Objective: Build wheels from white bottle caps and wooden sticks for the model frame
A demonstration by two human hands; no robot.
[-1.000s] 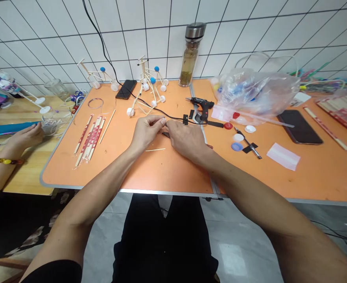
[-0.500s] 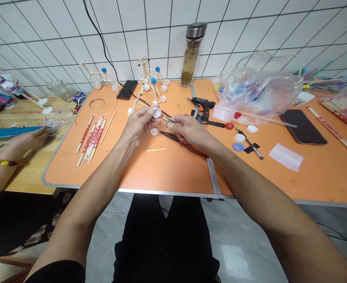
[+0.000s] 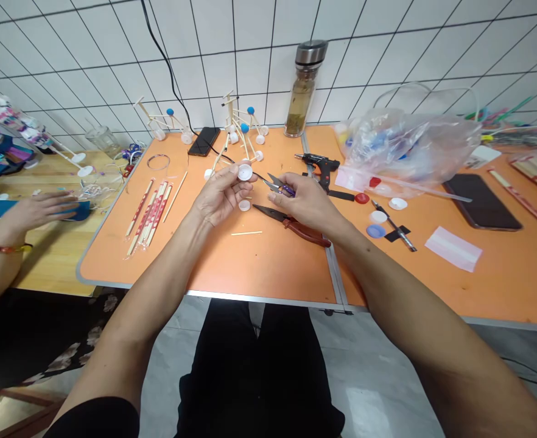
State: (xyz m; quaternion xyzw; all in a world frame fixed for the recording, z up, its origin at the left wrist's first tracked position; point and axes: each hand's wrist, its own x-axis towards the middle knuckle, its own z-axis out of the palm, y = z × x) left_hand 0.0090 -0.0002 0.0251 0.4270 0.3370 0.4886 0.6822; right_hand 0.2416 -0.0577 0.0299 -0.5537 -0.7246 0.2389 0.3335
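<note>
My left hand (image 3: 218, 198) pinches a white bottle cap (image 3: 245, 173) between thumb and fingertips, its hollow side facing me. In my right hand (image 3: 307, 198) is a small pair of scissors (image 3: 275, 185) with a bit of purple at the handle; the blades point left, parted, a short way from the cap. Under that hand lie pliers (image 3: 273, 213) with red-brown grips. Another white cap (image 3: 244, 205) rests on the orange table just below my left fingers, and a thin split stick (image 3: 246, 233) lies nearer to me.
Wrapped chopsticks (image 3: 152, 213) lie left; stick-and-cap models (image 3: 238, 131) and a phone (image 3: 204, 141) stand behind. A glue gun (image 3: 321, 167), loose caps (image 3: 376, 231), a craft knife (image 3: 400, 231) and a plastic bag (image 3: 405, 146) are right. Another person's hand (image 3: 44, 210) is at far left.
The scissors have drawn back to the right from the cap, and their blades have parted. My left hand keeps the cap. The view has shifted slightly; the other person's hand has spread.
</note>
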